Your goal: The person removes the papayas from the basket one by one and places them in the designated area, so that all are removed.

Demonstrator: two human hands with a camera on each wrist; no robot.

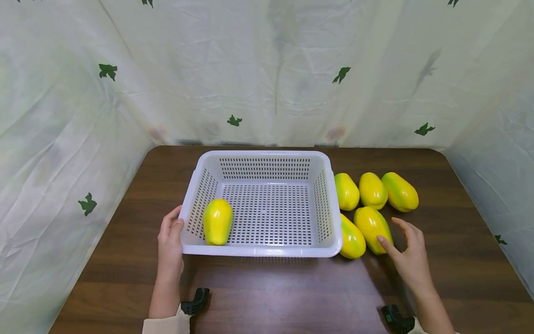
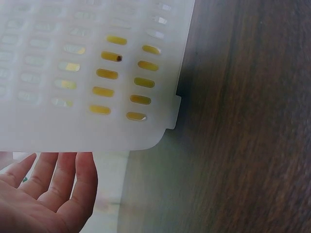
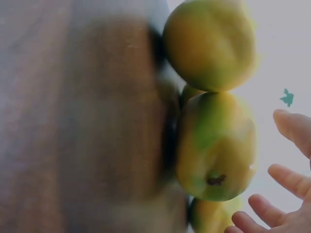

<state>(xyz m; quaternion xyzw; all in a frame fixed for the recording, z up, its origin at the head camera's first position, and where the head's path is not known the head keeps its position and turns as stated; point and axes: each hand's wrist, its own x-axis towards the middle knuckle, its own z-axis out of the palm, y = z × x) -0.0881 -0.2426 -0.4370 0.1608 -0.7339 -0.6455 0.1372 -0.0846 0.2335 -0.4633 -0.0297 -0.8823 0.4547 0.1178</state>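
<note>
A white perforated plastic basket (image 1: pixel 263 251) sits before me, with one glossy yellow-green mango (image 1: pixel 218 222) at its left end. My left hand (image 1: pixel 170 239) grips the basket's left rim, thumb on top; in the left wrist view its fingers reach the rim beside the slotted wall (image 2: pixel 73 126). Several more mangoes lie to the right of the basket. Over the nearest right one, a mango (image 1: pixel 372 229), my right hand (image 1: pixel 410 260) hovers with thumb and fingers spread. The thumb tip is at that mango's edge; whether it touches, I cannot tell.
Behind it, other mangoes (image 1: pixel 373 190) stand in a row, and another mango (image 1: pixel 352 239) lies against the basket's right side. Everything is on a dark wooden table (image 1: pixel 288 297). A pale curtain (image 1: pixel 267 93) with green leaf shapes surrounds the back and sides.
</note>
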